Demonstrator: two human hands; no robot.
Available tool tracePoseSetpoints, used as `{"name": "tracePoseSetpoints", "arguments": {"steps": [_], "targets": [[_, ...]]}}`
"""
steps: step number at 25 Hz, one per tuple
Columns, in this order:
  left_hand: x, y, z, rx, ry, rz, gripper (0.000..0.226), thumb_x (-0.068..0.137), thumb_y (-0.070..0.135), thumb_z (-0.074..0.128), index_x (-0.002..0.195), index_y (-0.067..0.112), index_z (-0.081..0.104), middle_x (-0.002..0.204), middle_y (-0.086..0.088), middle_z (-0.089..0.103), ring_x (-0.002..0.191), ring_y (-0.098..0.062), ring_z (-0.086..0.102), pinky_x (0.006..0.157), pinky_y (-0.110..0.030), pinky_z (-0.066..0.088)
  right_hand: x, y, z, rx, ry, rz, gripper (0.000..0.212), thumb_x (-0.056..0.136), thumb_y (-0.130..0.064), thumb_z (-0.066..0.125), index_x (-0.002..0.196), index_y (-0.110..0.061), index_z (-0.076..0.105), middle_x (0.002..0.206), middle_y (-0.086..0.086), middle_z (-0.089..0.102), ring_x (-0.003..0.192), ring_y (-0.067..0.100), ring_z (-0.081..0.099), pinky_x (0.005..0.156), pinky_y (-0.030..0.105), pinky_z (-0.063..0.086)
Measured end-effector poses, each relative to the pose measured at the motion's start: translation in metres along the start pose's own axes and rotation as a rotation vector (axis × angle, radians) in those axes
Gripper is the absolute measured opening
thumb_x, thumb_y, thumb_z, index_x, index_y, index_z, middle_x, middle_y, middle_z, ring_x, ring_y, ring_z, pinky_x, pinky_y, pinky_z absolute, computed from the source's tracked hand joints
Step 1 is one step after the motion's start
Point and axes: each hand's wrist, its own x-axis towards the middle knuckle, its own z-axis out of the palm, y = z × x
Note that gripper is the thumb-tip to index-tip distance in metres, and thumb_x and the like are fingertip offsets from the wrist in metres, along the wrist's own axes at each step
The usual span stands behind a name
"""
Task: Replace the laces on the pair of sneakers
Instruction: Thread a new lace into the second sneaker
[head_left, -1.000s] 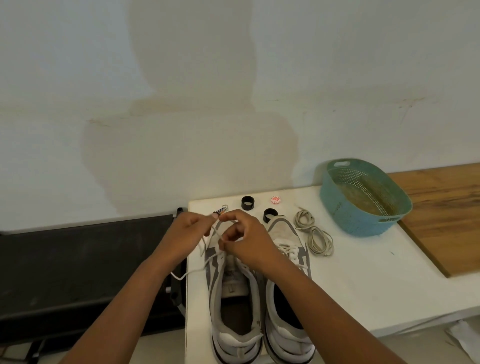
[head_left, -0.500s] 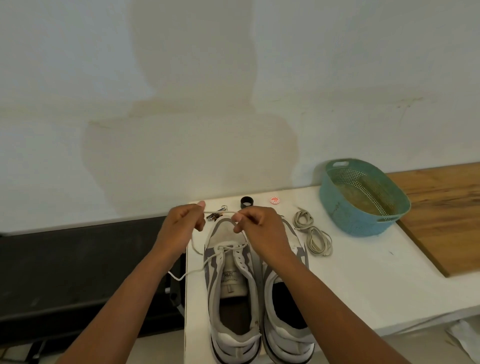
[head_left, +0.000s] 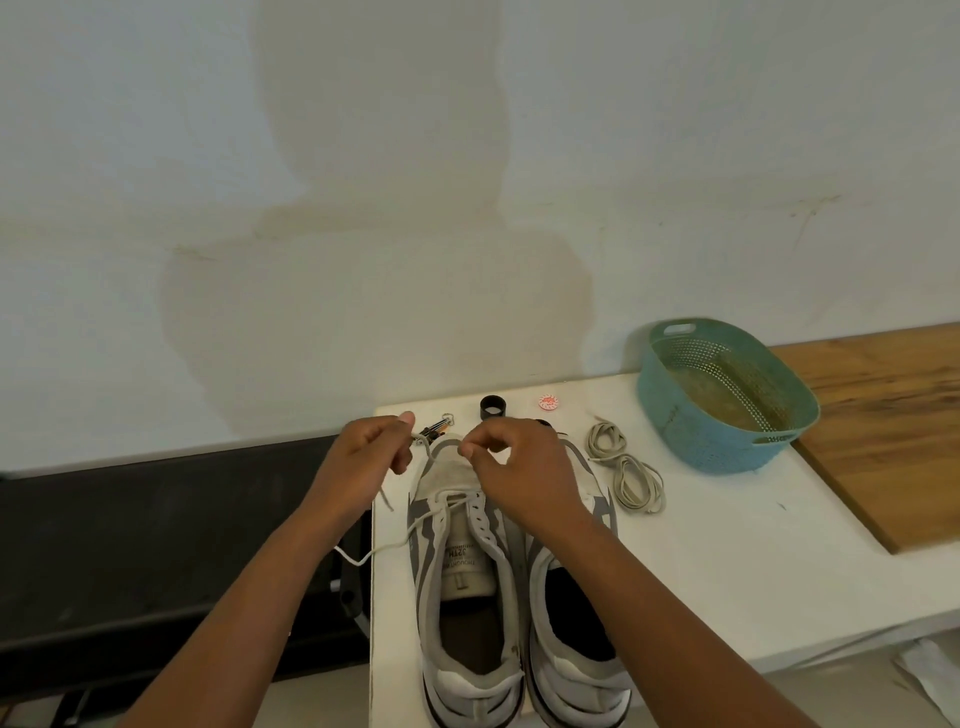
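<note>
At lower centre of the frame, both hands work over the left sneaker (head_left: 457, 561) on the table (head_left: 727, 545). The left hand (head_left: 363, 462) and right hand (head_left: 519, 467) each pinch the lace (head_left: 436, 519). Judging by this, lacing is just starting; next, thread the following eyelets.

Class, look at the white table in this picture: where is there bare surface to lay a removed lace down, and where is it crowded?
Bare table lies right of the right sneaker, between the coiled laces and the wooden board, reaching the front edge. The back is crowded: black ring, bottle cap, basket and both hands.
</note>
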Motion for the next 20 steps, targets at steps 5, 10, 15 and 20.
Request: {"name": "tracePoseSetpoints", "arguments": {"steps": [5, 10, 15, 20], "targets": [[-0.005, 0.005, 0.01, 0.034, -0.108, 0.01, 0.054, 0.106, 0.043, 0.047, 0.057, 0.024, 0.056, 0.06, 0.003, 0.056, 0.067, -0.019, 0.054, 0.093, -0.055, 0.051, -0.004, -0.01, 0.005, 0.026, -0.152, -0.093, 0.015, 0.089, -0.035, 0.076, 0.103, -0.028, 0.078, 0.095, -0.016, 0.073, 0.088, 0.004, 0.064, 0.08, 0.03, 0.054], [-0.001, -0.001, 0.001, 0.027, -0.017, -0.035, 0.053, 0.106, 0.045, 0.047, 0.058, 0.023, 0.053, 0.062, 0.001, 0.058, 0.069, -0.023, 0.053, 0.081, -0.043, 0.049, -0.002, -0.009, -0.004, 0.057, 0.101, 0.068, 0.015, 0.09, -0.036, 0.075, 0.075, -0.03, 0.076, 0.074, -0.024, 0.071, 0.072, -0.001, 0.065, 0.066, 0.023, 0.048], [0.004, -0.001, -0.006, -0.226, 0.238, -0.159, 0.043, 0.102, 0.039, 0.058, 0.068, 0.013, 0.061, 0.068, -0.004, 0.062, 0.071, -0.02, 0.06, 0.079, -0.041, 0.05, 0.0, -0.008, -0.012, 0.192, 0.17, 0.232, 0.014, 0.09, -0.035, 0.074, 0.079, -0.029, 0.079, 0.066, -0.013, 0.072, 0.066, 0.006, 0.069, 0.074, 0.036, 0.059], [-0.001, 0.01, -0.012, -0.767, 0.283, -0.157, 0.033, 0.092, 0.019, 0.073, 0.064, 0.011, 0.057, 0.078, -0.011, 0.065, 0.077, -0.022, 0.066, 0.081, -0.036, 0.056, -0.002, -0.01, -0.013, 0.188, 0.108, 0.261, 0.019, 0.092, -0.025, 0.071, 0.074, -0.024, 0.076, 0.064, -0.013, 0.073, 0.061, 0.003, 0.069, 0.074, 0.037, 0.06]]}}
